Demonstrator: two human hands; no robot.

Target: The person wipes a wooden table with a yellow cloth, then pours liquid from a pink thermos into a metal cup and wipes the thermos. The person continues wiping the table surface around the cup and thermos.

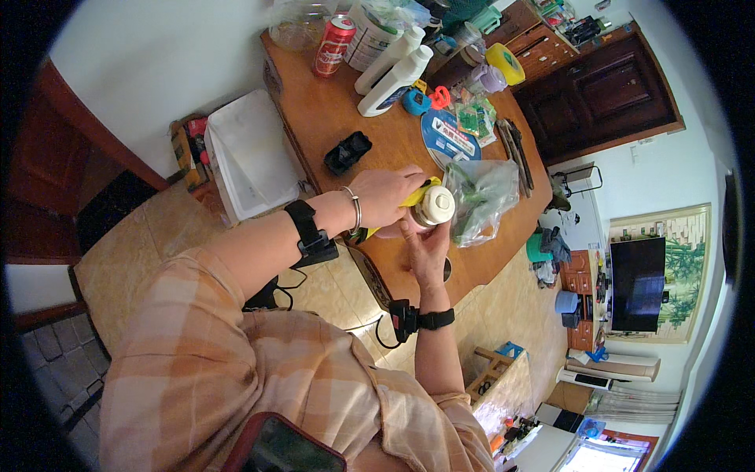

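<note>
A bottle with a cream lid (437, 205) and a pinkish body is tilted above the near part of the wooden table. My right hand (430, 251) grips it from the near side, thumb along the body. My left hand (383, 194) presses a yellow cloth (422, 192) against the bottle, just beside the lid. Another yellow strip shows below the left wrist; my hand hides most of the cloth. Close to the lid lies a clear plastic bag (483, 200) with green vegetables inside. A black plastic object (348, 152) sits beyond my left wrist.
On the wooden table (307, 112) stand a red can (334, 46), white bottles (396, 81), a blue tape measure (416, 102) and several jars. A round blue hand fan (451, 138) and dark sticks (516, 153) lie farther right. A white bin (250, 156) stands at the left.
</note>
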